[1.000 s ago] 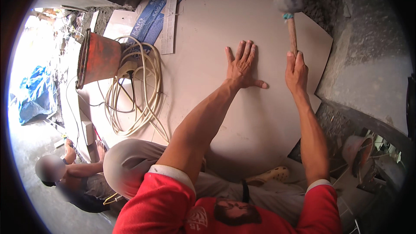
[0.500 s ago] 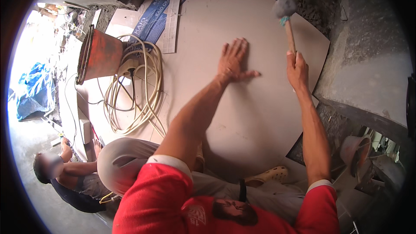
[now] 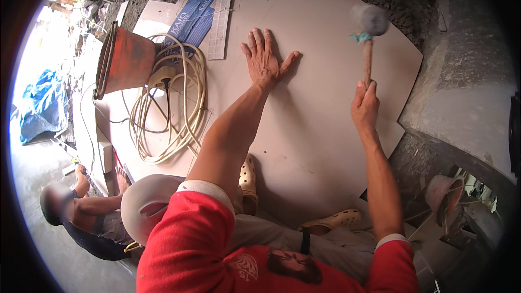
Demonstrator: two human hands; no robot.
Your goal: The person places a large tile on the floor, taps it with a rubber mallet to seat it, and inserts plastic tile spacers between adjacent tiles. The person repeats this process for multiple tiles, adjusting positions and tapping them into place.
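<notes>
My right hand [image 3: 364, 107] grips the wooden handle of a rubber mallet [image 3: 368, 58]. The mallet's grey rounded head is blurred, with a turquoise wrap where it meets the handle. It shows over the far right part of the pale floor tiles [image 3: 320, 119]; whether it touches them I cannot tell. Palm down, my left hand [image 3: 263, 64] lies on the tiles with its fingers spread. Just beyond it, to the left, is a long light-coloured straight bar [image 3: 221, 19].
At left, an orange-red bucket [image 3: 127, 61] lies tipped beside a coiled cream cable [image 3: 190, 106] with a socket block. Blue printed cardboard [image 3: 194, 13] lies behind. A wall [image 3: 467, 92] stands right, another bucket [image 3: 444, 192] below it. Another person [image 3: 89, 211] sits lower left.
My left hand has shifted leftward and farther out on the tiles. My right hand has come slightly nearer, and the mallet's head appears lower and farther right.
</notes>
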